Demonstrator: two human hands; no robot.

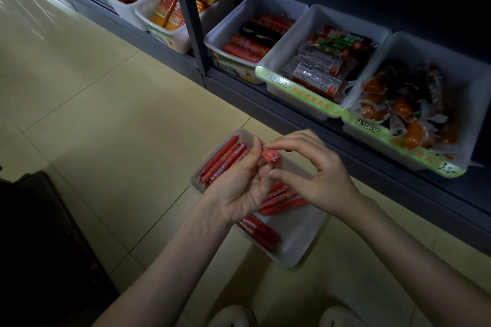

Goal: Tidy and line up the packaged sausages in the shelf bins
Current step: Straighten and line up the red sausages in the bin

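— Where's the sausage bundle [225, 159]?
— Clamped in the left hand's [240, 188] curled fingers, likely to square its ends. The right hand [316, 170] pinches a single sausage [271, 158] by its tip, just beside them. Beneath both hands, the white bin [300, 241] holds loose sausages [281, 202].

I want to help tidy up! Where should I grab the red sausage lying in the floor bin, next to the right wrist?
Probably around its middle, coming straight down from above. The sausage lies flat in the floor bin, long and thin, so thumb and finger can pinch across its narrow sides; the bin's walls block a sideways reach.
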